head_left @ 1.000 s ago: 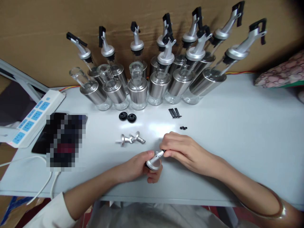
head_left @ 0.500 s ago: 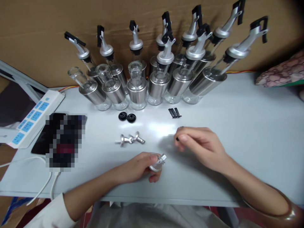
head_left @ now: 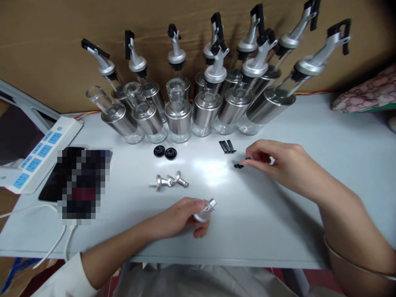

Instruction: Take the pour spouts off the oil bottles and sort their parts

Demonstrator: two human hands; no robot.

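My left hand (head_left: 181,218) is closed on a silver pourer spout (head_left: 204,211), thumb on top, nozzle pointing right. Farther right, my right hand (head_left: 269,159) pinches at the tabletop, with a small black part (head_left: 248,159) at its fingertips, partly hidden. Touching or just beside those fingertips lie small black pieces (head_left: 238,166); their shape is too small to make out. Several slim black levers (head_left: 227,146) rest just beyond. Two more silver spouts (head_left: 167,181) lie left of centre, below two round black stoppers (head_left: 165,152).
Glass bottles with steel sleeves (head_left: 177,117) stand in two rows at the back, most topped with pourers; three front-left ones have bare necks. A power strip (head_left: 46,152), phones (head_left: 55,177) and white cables occupy the left. A patterned bundle (head_left: 365,93) sits at the far right.
My right hand has moved away and to the right, down to the small black pieces, which now show at its fingertips. My left hand keeps its hold on the spout, almost still.
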